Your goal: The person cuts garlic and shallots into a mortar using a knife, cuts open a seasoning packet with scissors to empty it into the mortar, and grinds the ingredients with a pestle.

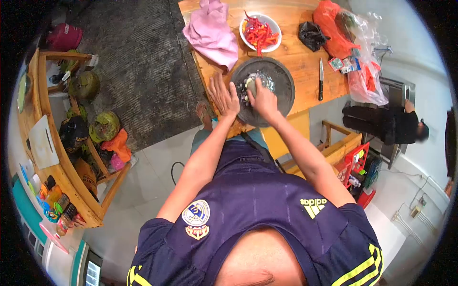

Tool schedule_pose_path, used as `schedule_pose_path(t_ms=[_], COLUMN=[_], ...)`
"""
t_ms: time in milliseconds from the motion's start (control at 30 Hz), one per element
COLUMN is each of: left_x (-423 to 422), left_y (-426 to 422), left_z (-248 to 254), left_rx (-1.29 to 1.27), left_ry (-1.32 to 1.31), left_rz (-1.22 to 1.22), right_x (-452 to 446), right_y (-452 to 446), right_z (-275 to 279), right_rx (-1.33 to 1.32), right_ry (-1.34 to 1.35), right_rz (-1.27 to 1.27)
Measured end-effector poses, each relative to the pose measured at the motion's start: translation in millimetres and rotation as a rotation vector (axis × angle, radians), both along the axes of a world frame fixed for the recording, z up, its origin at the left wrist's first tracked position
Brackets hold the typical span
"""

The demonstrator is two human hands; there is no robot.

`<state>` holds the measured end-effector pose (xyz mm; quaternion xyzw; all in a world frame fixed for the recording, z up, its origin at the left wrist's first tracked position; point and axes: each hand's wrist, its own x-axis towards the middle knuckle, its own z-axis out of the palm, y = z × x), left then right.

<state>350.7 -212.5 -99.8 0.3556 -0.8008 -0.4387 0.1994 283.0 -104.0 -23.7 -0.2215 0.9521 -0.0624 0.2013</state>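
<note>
A round dark stone mortar (pixel 284 95) lies on the wooden table, with crushed whitish pieces, perhaps garlic or shallot, in its middle. My right hand (pixel 263 99) is closed over a greyish stone pestle (pixel 251 85) pressed into these pieces; the fingers hide most of it. At the mortar's left rim rests my left hand (pixel 224 97), fingers stretched out and holding nothing. Just beyond the mortar stands a white bowl (pixel 278 44) of red chillies (pixel 260 33). A crumpled pink cloth (pixel 212 33) lies to its left.
A black-handled knife (pixel 321 80) lies right of the mortar. Farther right are a black plastic bag (pixel 312 36), an orange bag (pixel 329 24) and a clear bag (pixel 365 86). Another person (pixel 381 123) stands at the far right. A wooden shelf (pixel 78 190) with gas cylinders stands left.
</note>
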Motion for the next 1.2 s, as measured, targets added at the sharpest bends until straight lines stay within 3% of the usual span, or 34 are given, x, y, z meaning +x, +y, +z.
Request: schedule_pose_path(t_ms=[200,300,400,467,533,567,633,700,733,800,833,900,1067,1100,1200], left_x=[6,-1,8,7,3,4,10,7,7,4,4,4,6,5,6], left_y=[5,1,4,5,2,6,9,6,7,4,5,4,4,4,5], left_z=[1,0,5,7,2,0,-2,1,0,-3,-3,-1,7,5,2], left_rx=[0.005,0.003,-0.007,0.002,-0.008,0.0,-0.017,-0.011,0.001,0.016,0.026,0.028,0.025,0.015,-0.008], left_ry=[0.006,0.023,0.021,0.008,0.029,0.028,-0.002,-0.033,-0.013,0.036,0.012,0.028,0.0,-0.004,-0.001], left_rz=[-0.018,0.0,-0.033,-0.014,0.015,0.023,0.009,-0.012,-0.017,0.0,0.009,0.003,-0.013,-0.009,-0.019], right_x=[-70,5,-32,-70,-42,-11,-1,-48,-72,-57,-30,20,15,2,-53], right_y=[17,7,8,6,23,11,5,17,24,43,47,34,21,17,18], right_z=[-26,0,-10,15,-26,-18,3,-14,-1,-10,-15,-5,-2,2,8], right_rx=[-0.159,-0.048,-0.105,-0.156,-0.246,-0.082,-0.064,-0.182,-0.223,-0.378,-0.251,-0.153,-0.122,-0.105,-0.152], right_ry=[-0.171,0.038,0.027,-0.638,-0.119,0.046,-0.024,-0.02,-0.451,-0.376,-0.133,0.003,0.056,0.014,-0.515], right_rz=[-0.105,0.011,-0.125,-0.475,-0.104,-0.1,-0.115,-0.139,-0.34,-0.159,-0.077,-0.028,-0.018,-0.095,-0.363])
